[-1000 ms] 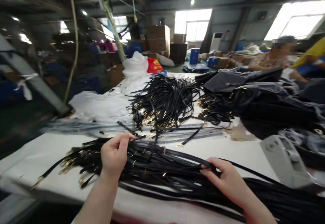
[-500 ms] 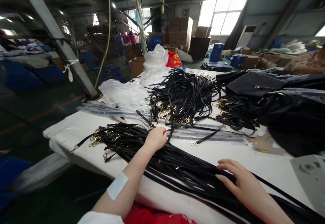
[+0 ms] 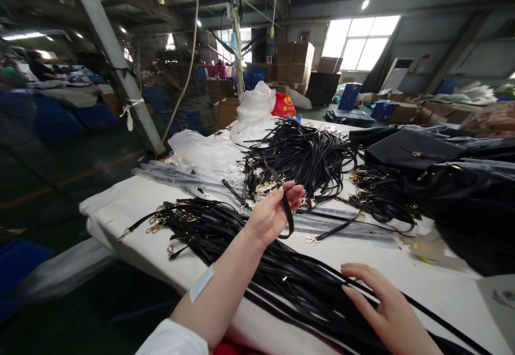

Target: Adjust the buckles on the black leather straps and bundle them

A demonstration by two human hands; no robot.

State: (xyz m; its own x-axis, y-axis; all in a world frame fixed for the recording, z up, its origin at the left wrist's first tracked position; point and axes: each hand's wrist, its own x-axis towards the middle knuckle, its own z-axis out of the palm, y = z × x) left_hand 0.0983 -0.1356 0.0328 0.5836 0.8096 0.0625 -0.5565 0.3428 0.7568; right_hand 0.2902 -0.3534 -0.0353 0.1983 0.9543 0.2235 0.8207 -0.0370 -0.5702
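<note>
Closest to the body, at the near edge of the desk (image 3: pixel 434 285), the right hand (image 3: pixel 388 312) lies palm down with its fingers spread. It rests flat on the bundle of black straps (image 3: pixel 241 253) and grips nothing. That bundle runs slantwise across the desk from under this hand to the far left, where its gold clasps (image 3: pixel 159 221) fan out.

Just beyond, the left hand (image 3: pixel 273 213) is lifted clear of the bundle and closed on a single strap (image 3: pixel 287 215), pinched between thumb and fingertips. The strap droops in a limp loop below the fingers.

It looks light, narrow and quite soft, bending under its own weight, and its smooth surface probably slides easily through a loose pinch. Because the straps lie tangled together, pulling one by its middle would likely drag its neighbours along. A hold near the clasp end, where the metal gives a firm stop, seems surer, with the other hand weighing down the rest.

Farther along lies a second heap of straps (image 3: pixel 306 154), with black bags (image 3: pixel 442 194) to its right and white plastic bags (image 3: pixel 205 151) to its left. Cardboard boxes (image 3: pixel 298 57) stand well beyond the desk.
</note>
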